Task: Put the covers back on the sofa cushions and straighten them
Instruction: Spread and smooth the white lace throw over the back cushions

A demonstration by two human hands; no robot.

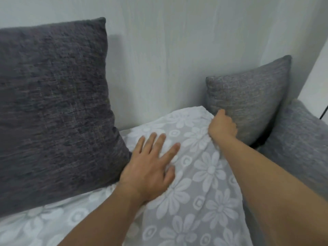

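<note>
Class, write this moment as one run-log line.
left hand: flat on floral cushion | right hand: grips its edge | dark grey cushion: left, against wall | grey cushion: right

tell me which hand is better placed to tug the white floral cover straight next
Right. The right hand already grips the far edge of the white floral lace cover beside the small light grey woven cushion; the left hand only lies flat on it, fingers spread.

I am in a home, at a sofa against a pale wall: grey woven cushions lean on it, and a white flowered cover drapes the seat.
</note>
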